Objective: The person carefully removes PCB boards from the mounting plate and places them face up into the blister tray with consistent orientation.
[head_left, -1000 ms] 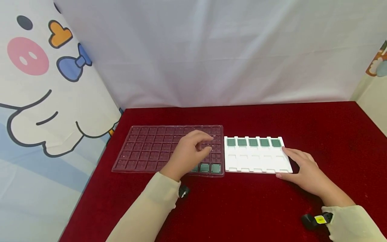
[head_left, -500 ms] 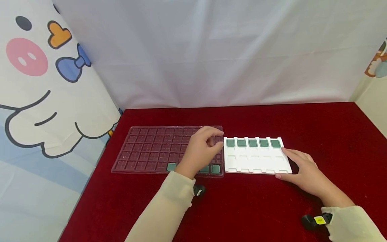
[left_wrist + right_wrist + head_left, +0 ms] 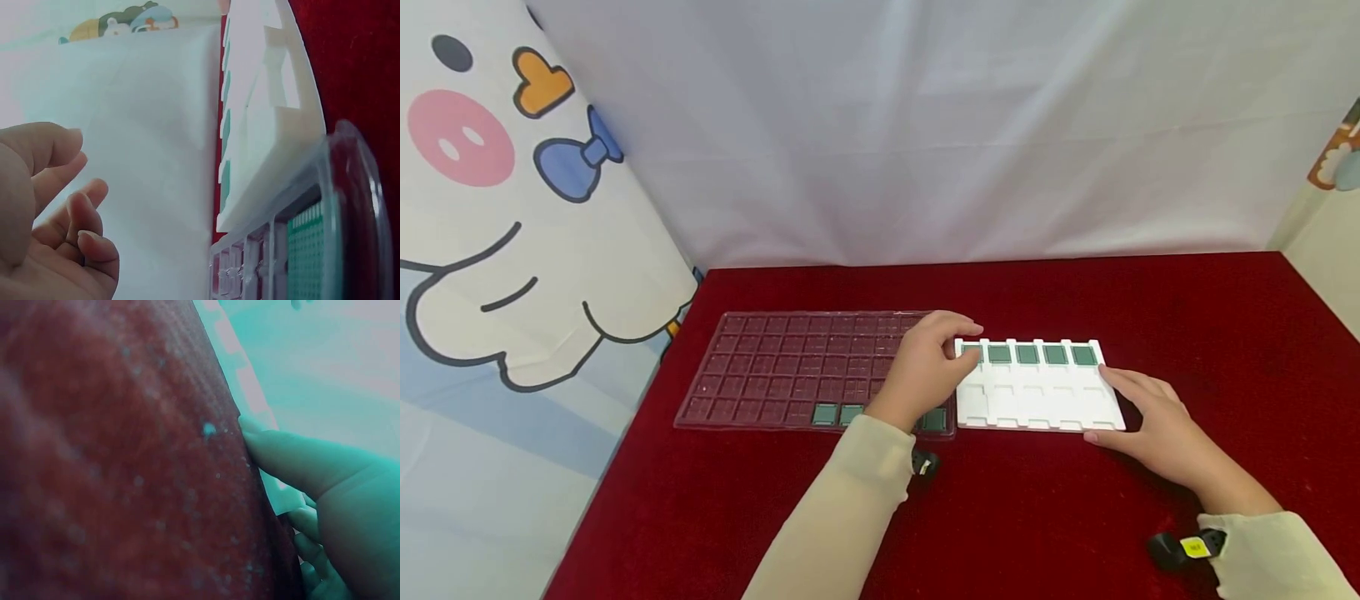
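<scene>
My left hand [image 3: 931, 362] hovers where the clear plastic tray [image 3: 775, 367] meets the white tray [image 3: 1037, 398]. Its thumb and index finger are bent and apart; nothing shows between them, and the left wrist view also shows only loosely curled fingers. The thumb partly covers the leftmost green square chip in the white tray's far row; other green chips [image 3: 1027, 355] fill that row. At the white tray's right end, my right hand [image 3: 1165, 433] holds the corner, thumb at the near edge and index finger at the side. More green chips [image 3: 825, 414] lie in the clear tray's near row, some hidden behind my left wrist.
Both trays lie side by side on a red cloth-covered table [image 3: 1037, 517]. A white curtain [image 3: 970, 142] hangs behind it, and a cartoon-printed cloth [image 3: 550, 275] hangs at the left. The white tray's middle and near rows show bare pockets.
My left hand has moved right, from above the clear tray to the white tray's left end, uncovering green chips in the near row. The right hand stays on the white tray.
</scene>
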`<move>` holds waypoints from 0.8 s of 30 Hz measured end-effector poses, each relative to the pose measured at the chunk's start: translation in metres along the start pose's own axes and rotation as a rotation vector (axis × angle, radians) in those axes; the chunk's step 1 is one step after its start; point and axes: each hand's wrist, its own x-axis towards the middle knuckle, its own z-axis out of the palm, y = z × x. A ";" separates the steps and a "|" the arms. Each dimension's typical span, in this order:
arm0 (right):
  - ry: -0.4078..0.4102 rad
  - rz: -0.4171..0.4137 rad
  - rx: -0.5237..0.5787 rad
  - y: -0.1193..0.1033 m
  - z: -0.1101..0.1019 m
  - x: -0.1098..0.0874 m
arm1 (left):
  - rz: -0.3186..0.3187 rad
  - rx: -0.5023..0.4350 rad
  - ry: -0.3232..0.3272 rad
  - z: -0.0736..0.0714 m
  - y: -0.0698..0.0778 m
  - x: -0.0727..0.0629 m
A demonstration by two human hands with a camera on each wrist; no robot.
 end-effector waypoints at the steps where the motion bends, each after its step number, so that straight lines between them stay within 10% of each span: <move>1: -0.001 0.002 -0.001 0.000 0.000 0.000 | -0.004 0.005 -0.010 0.001 0.000 0.001; 24: -0.005 0.013 -0.007 -0.002 -0.001 -0.002 | -0.121 0.085 -0.055 0.023 -0.013 0.017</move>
